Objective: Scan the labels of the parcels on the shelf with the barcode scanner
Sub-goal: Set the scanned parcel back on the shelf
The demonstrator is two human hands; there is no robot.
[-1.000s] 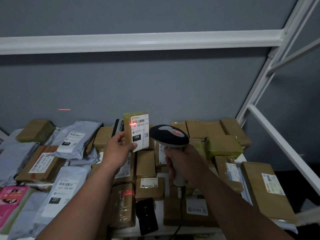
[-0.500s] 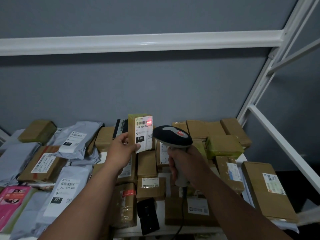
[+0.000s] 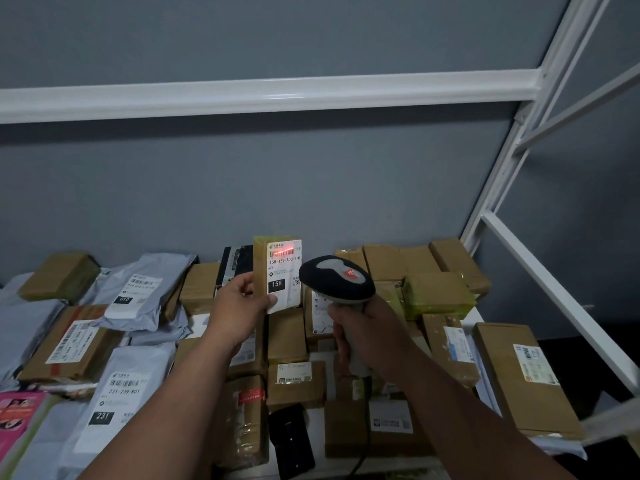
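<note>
My left hand [image 3: 239,308] holds a small brown parcel [image 3: 277,271] upright above the shelf, its white label marked 15H facing me. A red scan line lies across the barcode at the label's top. My right hand [image 3: 363,332] grips the handle of a black and grey barcode scanner [image 3: 337,280], whose head sits just right of the parcel and points at it. The scanner's cable hangs down toward the shelf's front edge.
The shelf holds many brown boxes [image 3: 526,379] and grey mailer bags [image 3: 138,292], most with labels. A pink packet [image 3: 17,417] lies at front left, a black item [image 3: 291,438] at front centre. A white frame upright [image 3: 512,150] and beam [image 3: 270,95] bound the shelf.
The parcel has shifted slightly right and up with my left hand. The red scan light moved from the label's left edge to across the barcode; the red streak on the wall is gone.
</note>
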